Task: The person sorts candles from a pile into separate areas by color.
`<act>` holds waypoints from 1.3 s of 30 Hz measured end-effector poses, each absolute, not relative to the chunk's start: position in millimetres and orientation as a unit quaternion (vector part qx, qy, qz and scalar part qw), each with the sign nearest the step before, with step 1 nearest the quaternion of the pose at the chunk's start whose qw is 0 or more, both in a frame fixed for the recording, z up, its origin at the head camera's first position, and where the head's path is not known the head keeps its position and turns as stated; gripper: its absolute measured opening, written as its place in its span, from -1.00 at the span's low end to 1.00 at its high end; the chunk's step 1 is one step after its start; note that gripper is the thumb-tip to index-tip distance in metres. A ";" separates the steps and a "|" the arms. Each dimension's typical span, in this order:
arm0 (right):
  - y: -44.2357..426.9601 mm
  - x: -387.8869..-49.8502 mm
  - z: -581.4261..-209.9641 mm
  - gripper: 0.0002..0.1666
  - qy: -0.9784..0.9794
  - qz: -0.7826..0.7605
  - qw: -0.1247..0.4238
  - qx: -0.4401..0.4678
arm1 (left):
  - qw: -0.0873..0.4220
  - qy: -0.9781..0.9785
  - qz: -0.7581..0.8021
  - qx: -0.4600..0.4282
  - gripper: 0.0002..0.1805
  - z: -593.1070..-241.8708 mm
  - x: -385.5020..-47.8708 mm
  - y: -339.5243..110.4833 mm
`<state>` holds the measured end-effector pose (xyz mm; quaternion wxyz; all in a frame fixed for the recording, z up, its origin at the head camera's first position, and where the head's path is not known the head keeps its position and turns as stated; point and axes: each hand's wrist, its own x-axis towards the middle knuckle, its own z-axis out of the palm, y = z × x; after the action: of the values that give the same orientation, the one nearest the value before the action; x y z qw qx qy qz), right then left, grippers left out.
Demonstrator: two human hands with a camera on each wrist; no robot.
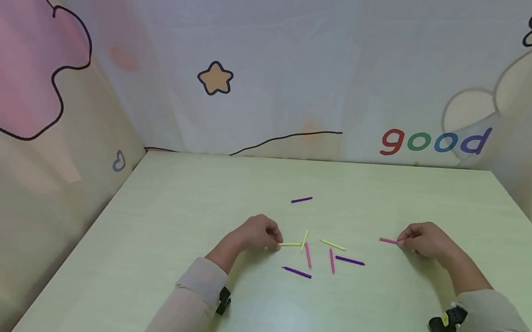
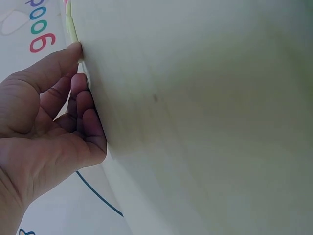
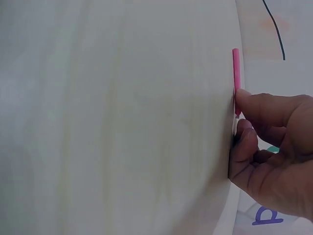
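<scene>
The left hand [image 1: 260, 233] pinches one end of a yellow stick [image 1: 291, 244], which points rightward from the fingers to just beside a second yellow stick [image 1: 305, 239]. The right hand [image 1: 428, 241], well apart, pinches one end of a pink stick [image 1: 388, 241], which points leftward from it. On the table [image 1: 335, 329] between the hands lie a third yellow stick [image 1: 333, 245], two other pinks [image 1: 332, 261] and a near purple stick [image 1: 350, 260]; to the left hand's right, another purple [image 1: 297, 272] lies nearer the person, a last purple [image 1: 301, 200] farther off
</scene>
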<state>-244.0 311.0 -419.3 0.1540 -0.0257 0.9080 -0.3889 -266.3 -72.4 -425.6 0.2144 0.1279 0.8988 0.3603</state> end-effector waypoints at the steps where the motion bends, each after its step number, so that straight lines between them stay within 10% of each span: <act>1: 311.5 -244.0 -419.6 -0.86 0.908 -0.389 0.154 -0.027 | 0.214 0.899 0.360 0.127 -0.93 -425.7 -266.3 -72.3; 39: 266.1 -209.3 -395.5 -0.54 0.910 -0.369 0.141 -0.123 | 0.218 0.898 0.359 0.133 -0.95 -418.7 -264.7 -72.7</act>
<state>-209.3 266.1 -395.5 0.1409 -0.1226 0.9104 -0.3692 -264.7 -72.7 -418.7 0.2182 0.1329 0.8977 0.3590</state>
